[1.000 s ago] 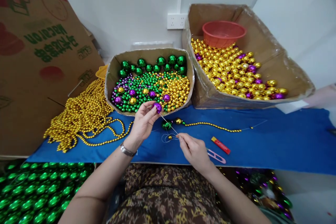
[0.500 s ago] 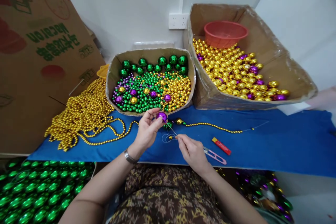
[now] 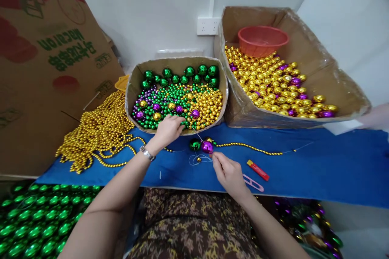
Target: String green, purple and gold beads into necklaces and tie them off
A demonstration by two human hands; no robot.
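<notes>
1. Ball (image 3: 207, 147), glossy purple and round, sits threaded on a slim, straight needle (image 3: 198, 134), just beyond the fingertips of the right hand (image 3: 229, 173).
2. That hand's thumb and fingers pinch the needle's near end.
3. Left hand (image 3: 170, 127), beyond and left of this pinch, curls over smooth little beads (image 3: 165, 99) at the near rim of a cardboard box (image 3: 223, 107); whether it grasps any, I cannot tell.
4. Right of the pinch: a flat pink tool (image 3: 255, 184).
5. Counted: one threaded ball; one shiny green ball (image 3: 195, 144) beside it; four loose purple balls (image 3: 179, 109) among the beads; one red plastic basin (image 3: 263, 40), beyond the grip.
</notes>
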